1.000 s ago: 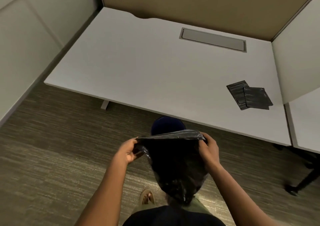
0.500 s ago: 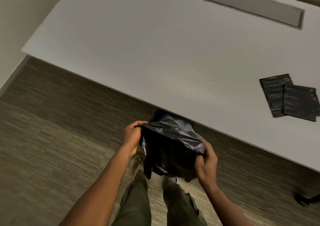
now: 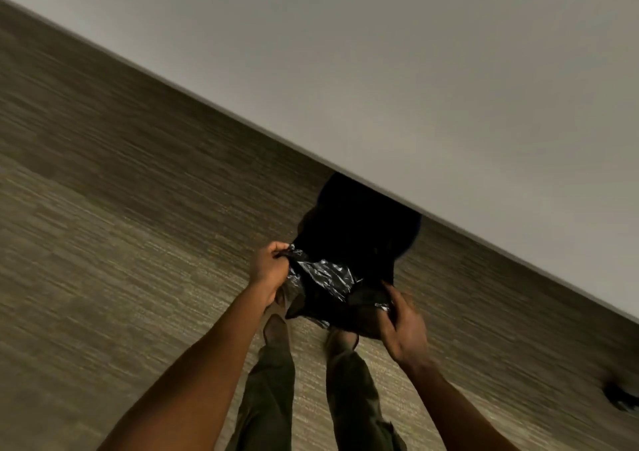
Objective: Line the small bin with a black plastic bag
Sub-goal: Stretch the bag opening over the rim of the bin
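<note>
A crinkled black plastic bag [image 3: 325, 278] is stretched between my two hands, low over the carpet in front of my feet. My left hand [image 3: 269, 269] pinches the bag's left edge. My right hand [image 3: 401, 326] grips its right edge from below. Just beyond the bag stands the small dark bin [image 3: 363, 222], half under the desk edge; its rim shows as a dark blue sliver [image 3: 418, 224]. The bag's far part merges with the dark bin, so I cannot tell whether it is inside the bin.
The white desk [image 3: 415, 87] fills the upper right, its edge running diagonally just above the bin. Brown striped carpet [image 3: 121, 243] covers the floor. My legs and shoes [image 3: 276, 333] are below the bag. A dark chair foot [image 3: 620, 395] sits at the far right.
The view has dropped and tilted toward the floor. Both hands have carried the bag lower and forward, up against the bin under the desk edge. The folded bags on the desk have left the view.
</note>
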